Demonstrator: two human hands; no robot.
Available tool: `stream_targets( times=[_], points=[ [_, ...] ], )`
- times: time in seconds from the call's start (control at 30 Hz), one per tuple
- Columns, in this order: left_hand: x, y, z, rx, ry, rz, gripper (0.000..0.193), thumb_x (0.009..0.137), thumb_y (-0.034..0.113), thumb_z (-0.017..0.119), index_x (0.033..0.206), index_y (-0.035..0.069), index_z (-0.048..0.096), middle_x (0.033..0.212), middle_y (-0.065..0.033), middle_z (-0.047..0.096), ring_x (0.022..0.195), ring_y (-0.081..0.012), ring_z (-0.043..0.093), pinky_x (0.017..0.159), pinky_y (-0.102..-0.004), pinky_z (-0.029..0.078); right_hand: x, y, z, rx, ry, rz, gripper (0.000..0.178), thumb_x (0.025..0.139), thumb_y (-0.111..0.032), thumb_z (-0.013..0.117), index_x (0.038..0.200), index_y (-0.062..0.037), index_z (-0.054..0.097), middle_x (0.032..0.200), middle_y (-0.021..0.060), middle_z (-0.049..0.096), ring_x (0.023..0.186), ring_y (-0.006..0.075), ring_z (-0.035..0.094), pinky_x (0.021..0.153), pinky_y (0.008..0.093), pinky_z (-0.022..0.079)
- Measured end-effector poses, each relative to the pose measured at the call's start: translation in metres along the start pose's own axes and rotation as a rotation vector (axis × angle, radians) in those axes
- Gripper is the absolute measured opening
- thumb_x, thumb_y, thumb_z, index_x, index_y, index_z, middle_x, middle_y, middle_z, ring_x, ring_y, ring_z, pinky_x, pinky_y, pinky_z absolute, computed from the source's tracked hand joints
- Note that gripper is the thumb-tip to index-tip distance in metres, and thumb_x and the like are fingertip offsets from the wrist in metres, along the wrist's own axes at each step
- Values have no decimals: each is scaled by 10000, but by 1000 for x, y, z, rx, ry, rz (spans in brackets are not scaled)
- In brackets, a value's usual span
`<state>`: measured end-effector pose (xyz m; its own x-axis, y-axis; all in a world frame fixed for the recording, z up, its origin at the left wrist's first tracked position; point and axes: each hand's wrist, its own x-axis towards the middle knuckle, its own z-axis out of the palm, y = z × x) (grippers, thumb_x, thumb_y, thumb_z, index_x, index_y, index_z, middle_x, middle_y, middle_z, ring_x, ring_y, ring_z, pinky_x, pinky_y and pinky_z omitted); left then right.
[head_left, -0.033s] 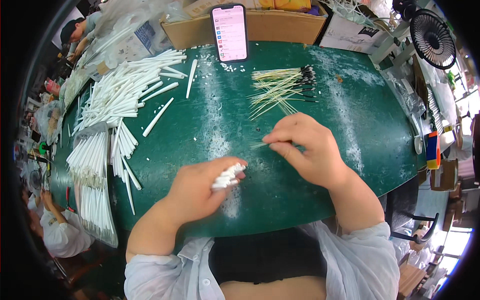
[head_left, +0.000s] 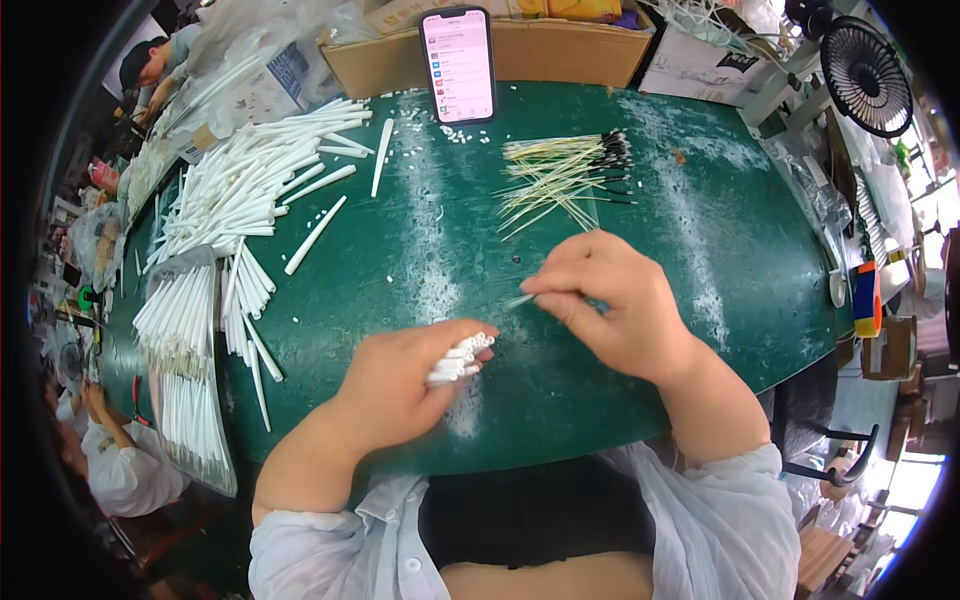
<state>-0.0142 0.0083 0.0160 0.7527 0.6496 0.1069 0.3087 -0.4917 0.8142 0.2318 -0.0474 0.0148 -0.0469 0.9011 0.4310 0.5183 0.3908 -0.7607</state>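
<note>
My left hand (head_left: 385, 385) is closed round a bundle of white tubes (head_left: 460, 362), whose hollow ends face right toward my other hand. Thumb and forefinger of my right hand (head_left: 615, 305) pinch thin pale wires (head_left: 518, 301); their tips point left, apart from the bundle, and how many there are is hard to make out. Beyond my right hand lies a loose pile of thin yellowish wires (head_left: 545, 190) with black ends. A large heap of white tapered tubes (head_left: 240, 185) covers the table's far left.
A clear plastic tray (head_left: 226, 440) of white tubes stands at the left edge of the green table (head_left: 600, 420). A phone (head_left: 462, 70) leans against a cardboard box (head_left: 560, 55) at the back. Small white bits lie near it. A black fan (head_left: 866, 78) is at upper right.
The pinched wires have tilted, their tips dropping slightly nearer the tube bundle. My left hand has turned a little, so the tubes' open ends show more plainly.
</note>
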Motion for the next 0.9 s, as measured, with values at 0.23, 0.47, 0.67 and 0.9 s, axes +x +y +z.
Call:
stream_targets(
  times=[0.23, 0.47, 0.67, 0.9],
  points=[
    [1, 2, 3, 213, 31, 64, 290, 800, 18, 734, 1074, 102, 694, 918, -115, 725, 792, -299, 721, 687, -353, 557, -9, -6, 9, -324, 11, -287, 236, 697, -76, 778, 911, -167, 739, 922, -22, 595, 857, 213, 527, 833, 380, 392],
    [-2, -6, 2, 227, 21, 76, 499, 681, 3, 665, 1157, 151, 667, 988, -95, 730, 846, -312, 707, 706, -404, 566, -9, -8, 12, -408, 32, -354, 232, 677, -110, 763, 900, -170, 734, 883, -25, 564, 870, 201, 532, 955, 445, 411],
    [-3, -6, 6, 389, 101, 148, 446, 697, 21, 697, 1127, 135, 675, 967, -85, 735, 783, -293, 702, 675, -390, 556, -13, -12, 11, -539, 23, -445, 234, 680, -147, 759, 910, -180, 739, 907, -29, 589, 912, 177, 551, 1035, 513, 388],
    [-1, -3, 8, 515, 263, 224, 345, 721, -12, 715, 1050, 84, 681, 910, -97, 729, 785, -298, 705, 688, -367, 552, 7, -16, 13, -641, 238, -343, 407, 737, -164, 733, 1142, -187, 688, 918, -15, 669, 1070, 238, 608, 1102, 603, 321]
  ],
)
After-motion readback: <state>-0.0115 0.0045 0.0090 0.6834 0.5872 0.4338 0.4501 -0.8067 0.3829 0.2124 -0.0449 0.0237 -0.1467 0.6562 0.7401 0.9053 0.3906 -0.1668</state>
